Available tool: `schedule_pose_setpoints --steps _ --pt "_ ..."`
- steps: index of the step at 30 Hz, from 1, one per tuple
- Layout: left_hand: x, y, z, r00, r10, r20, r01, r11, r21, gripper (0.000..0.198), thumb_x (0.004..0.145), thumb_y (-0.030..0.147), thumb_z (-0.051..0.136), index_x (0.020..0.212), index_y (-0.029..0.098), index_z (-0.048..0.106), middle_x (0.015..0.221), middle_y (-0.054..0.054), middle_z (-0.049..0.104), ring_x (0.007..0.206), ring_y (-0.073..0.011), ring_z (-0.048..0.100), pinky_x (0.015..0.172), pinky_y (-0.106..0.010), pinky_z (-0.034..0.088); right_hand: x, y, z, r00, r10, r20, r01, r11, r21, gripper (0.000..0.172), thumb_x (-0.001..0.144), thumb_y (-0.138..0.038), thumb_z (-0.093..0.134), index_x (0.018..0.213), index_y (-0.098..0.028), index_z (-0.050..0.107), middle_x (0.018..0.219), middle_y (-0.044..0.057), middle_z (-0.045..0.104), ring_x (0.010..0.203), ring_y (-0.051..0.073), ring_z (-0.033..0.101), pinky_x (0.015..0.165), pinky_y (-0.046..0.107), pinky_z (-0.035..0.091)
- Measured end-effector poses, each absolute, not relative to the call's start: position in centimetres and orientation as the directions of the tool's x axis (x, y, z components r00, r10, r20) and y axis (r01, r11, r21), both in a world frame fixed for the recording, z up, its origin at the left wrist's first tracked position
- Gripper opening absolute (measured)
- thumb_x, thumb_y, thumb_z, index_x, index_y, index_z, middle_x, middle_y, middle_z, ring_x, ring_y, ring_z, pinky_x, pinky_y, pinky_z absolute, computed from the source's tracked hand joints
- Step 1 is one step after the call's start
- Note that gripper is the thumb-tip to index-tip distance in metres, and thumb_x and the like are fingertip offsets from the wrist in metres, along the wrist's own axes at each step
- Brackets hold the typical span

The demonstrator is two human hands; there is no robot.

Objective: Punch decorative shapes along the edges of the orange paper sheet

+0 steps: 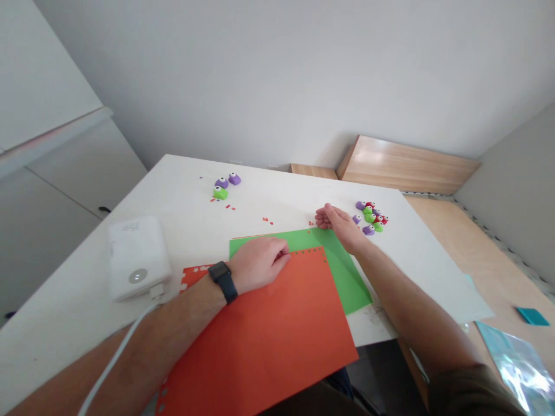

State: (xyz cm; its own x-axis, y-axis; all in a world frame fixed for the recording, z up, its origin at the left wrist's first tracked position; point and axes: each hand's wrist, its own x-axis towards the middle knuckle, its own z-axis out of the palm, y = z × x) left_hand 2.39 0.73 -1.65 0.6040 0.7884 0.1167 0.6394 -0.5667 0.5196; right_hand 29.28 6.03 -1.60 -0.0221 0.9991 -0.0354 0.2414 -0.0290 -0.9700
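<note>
My left hand (260,263) rests with curled fingers on an orange paper sheet (260,346), close to its far edge, which is dotted with small punched holes. A dark smartwatch (222,281) sits on that wrist. The orange sheet partly covers a green paper sheet (342,277). My right hand (338,225) lies on the white table (87,289) with its heel at the green sheet's far edge. Just beyond it stands a cluster of purple, green and red craft punches (370,216). Small red paper bits (266,220) are scattered near both hands.
Further punches (224,185) stand at the table's far side. A white power bank (139,257) with a white cable (115,358) lies left of the paper. Wooden boards (403,164) are beyond the table, and a shiny plastic sleeve (520,370) lies at right.
</note>
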Motion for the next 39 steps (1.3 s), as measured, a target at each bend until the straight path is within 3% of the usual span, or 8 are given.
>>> schedule_pose_setpoints --steps 3,9,15,18,25,30,35,39 --pt "2.4 0.7 -1.7 0.607 0.786 0.120 0.636 -0.570 0.521 0.024 0.099 0.033 0.052 0.086 0.021 0.068 0.082 -0.005 0.072 0.073 -0.0202 0.063 0.065 -0.031 0.038 29.2 5.6 -1.1 0.006 0.999 -0.039 0.170 -0.040 -0.985 0.056 0.090 -0.073 0.057 0.096 -0.018 0.069 0.097 0.011 0.073 0.086 0.020 0.069 0.085 0.037 0.058" --pt "2.6 0.5 -1.7 0.611 0.782 0.125 0.631 -0.577 0.519 0.025 0.098 0.034 0.052 0.082 0.021 0.066 0.082 -0.005 0.072 0.071 -0.0197 0.062 0.064 -0.031 0.038 27.4 4.1 -1.0 -0.328 0.923 -0.201 0.168 -0.153 -0.974 0.062 0.093 -0.076 0.048 0.106 -0.019 0.069 0.103 0.012 0.074 0.091 0.022 0.071 0.086 0.038 0.059" --pt "2.6 0.5 -1.6 0.615 0.780 0.119 0.631 -0.576 0.519 0.024 0.097 0.032 0.052 0.084 0.021 0.068 0.082 -0.006 0.072 0.073 -0.0196 0.063 0.065 -0.031 0.040 27.5 6.2 -2.2 -0.004 1.000 0.003 0.236 0.004 -0.972 0.059 0.089 -0.076 0.054 0.099 -0.019 0.068 0.101 0.009 0.072 0.094 0.020 0.068 0.094 0.037 0.056" --pt "2.5 0.5 -1.5 0.621 0.775 0.117 0.626 -0.580 0.521 0.023 0.096 0.031 0.052 0.084 0.021 0.068 0.082 -0.005 0.073 0.072 -0.0191 0.063 0.064 -0.030 0.039 28.1 6.1 -2.3 -0.012 1.000 -0.008 0.204 -0.005 -0.979 0.059 0.091 -0.075 0.052 0.102 -0.019 0.067 0.102 0.010 0.071 0.093 0.020 0.069 0.092 0.037 0.056" --pt "2.3 0.2 -1.2 0.647 0.756 0.101 0.604 -0.589 0.537 0.021 0.096 0.030 0.054 0.084 0.021 0.069 0.083 -0.005 0.074 0.071 -0.0192 0.064 0.063 -0.030 0.040 28.9 4.4 -2.1 -0.060 0.998 -0.014 0.317 0.006 -0.948 0.060 0.093 -0.074 0.050 0.108 -0.020 0.068 0.104 0.009 0.071 0.095 0.020 0.069 0.090 0.037 0.057" --pt "2.2 0.1 -1.4 0.656 0.749 0.097 0.599 -0.594 0.536 0.021 0.096 0.031 0.054 0.084 0.021 0.069 0.083 -0.005 0.074 0.072 -0.0201 0.066 0.064 -0.031 0.040 29.7 5.2 -1.3 0.126 0.990 0.067 0.358 0.017 -0.934 0.062 0.093 -0.078 0.043 0.102 -0.022 0.065 0.105 0.010 0.072 0.095 0.022 0.070 0.084 0.037 0.059" --pt "2.3 0.1 -1.5 0.661 0.743 0.102 0.597 -0.604 0.528 0.021 0.096 0.032 0.054 0.084 0.022 0.069 0.083 -0.004 0.074 0.072 -0.0200 0.065 0.063 -0.031 0.039 29.4 5.8 -1.7 -0.020 0.992 -0.121 0.260 -0.111 -0.959 0.063 0.093 -0.077 0.044 0.100 -0.019 0.066 0.096 0.011 0.072 0.085 0.022 0.070 0.079 0.038 0.060" --pt "2.3 0.0 -1.4 0.670 0.736 0.098 0.596 -0.611 0.522 0.022 0.096 0.032 0.054 0.084 0.022 0.069 0.084 -0.004 0.074 0.072 -0.0199 0.065 0.063 -0.031 0.038 29.2 6.7 -2.5 0.099 0.995 0.017 0.339 -0.017 -0.941 0.062 0.091 -0.078 0.047 0.098 -0.020 0.065 0.097 0.009 0.071 0.087 0.020 0.068 0.085 0.036 0.058"
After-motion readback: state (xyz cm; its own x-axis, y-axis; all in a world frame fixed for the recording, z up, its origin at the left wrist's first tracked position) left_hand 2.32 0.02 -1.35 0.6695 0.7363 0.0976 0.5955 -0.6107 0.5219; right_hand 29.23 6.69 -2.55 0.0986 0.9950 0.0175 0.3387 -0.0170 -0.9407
